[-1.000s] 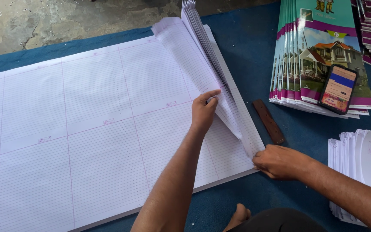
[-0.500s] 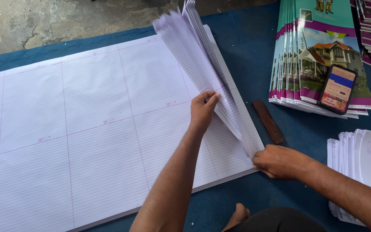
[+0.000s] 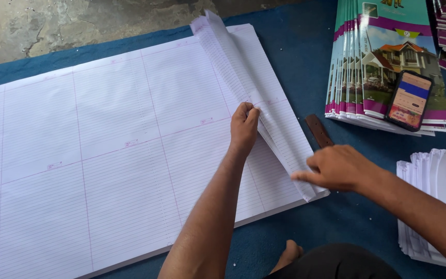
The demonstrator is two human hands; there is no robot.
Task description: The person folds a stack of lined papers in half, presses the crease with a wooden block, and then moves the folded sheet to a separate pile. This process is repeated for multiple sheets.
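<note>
A large stack of white ruled paper sheets (image 3: 104,155) with pink lines lies on a blue mat. Along its right side a bundle of lifted sheets (image 3: 254,88) curls over in a fold. My left hand (image 3: 243,126) pinches the edge of these lifted sheets near the middle of the fold. My right hand (image 3: 336,166) presses its fingers on the near end of the fold, by the stack's right corner. A toe of my foot (image 3: 287,253) shows below the stack.
A dark brown flat stick (image 3: 318,130) lies on the blue mat (image 3: 295,46) right of the sheets. A fanned pile of colourful notebook covers (image 3: 388,62) carries a phone (image 3: 409,101). Folded white paper (image 3: 434,201) lies at right. Concrete floor (image 3: 52,20) is behind.
The raised fan of sheets has dropped lower and flatter onto the stack. My right hand has moved from the corner edge up onto the fold. My left hand stays pinching the sheets.
</note>
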